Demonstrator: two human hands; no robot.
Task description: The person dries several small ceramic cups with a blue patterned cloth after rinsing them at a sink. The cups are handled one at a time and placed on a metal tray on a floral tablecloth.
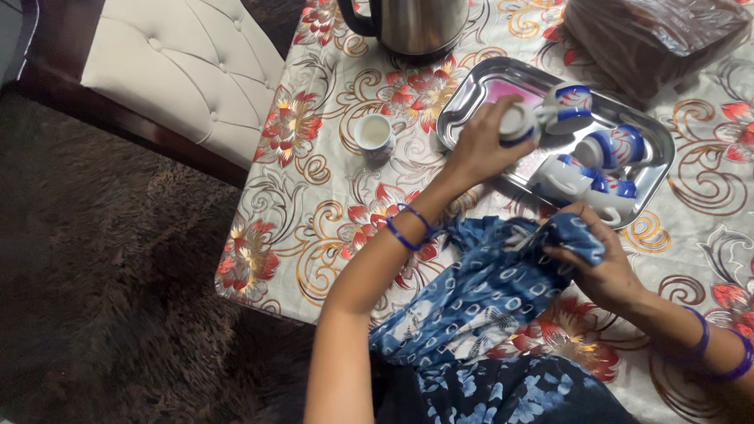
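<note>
Your table (314, 196) has a floral cover. Directly on it you have a steel tray (471, 90), kettle (412, 27), small cup (374, 133), brown bag (652, 39), blue cloth (479, 298).

My blue cloth (487, 290) carries white rings and leaves. The cups (585, 169) are white, banded blue with red flowers. The tablecloth (330, 173) is cream with red blossoms and gold scrolls; at ten o'clock, a cream chair (181, 71).

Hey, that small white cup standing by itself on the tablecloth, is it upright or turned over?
Upright. The small cup stands apart from the metal tray, its open mouth facing up so the pale inside shows. Whether anything is in it, I cannot tell.
</note>
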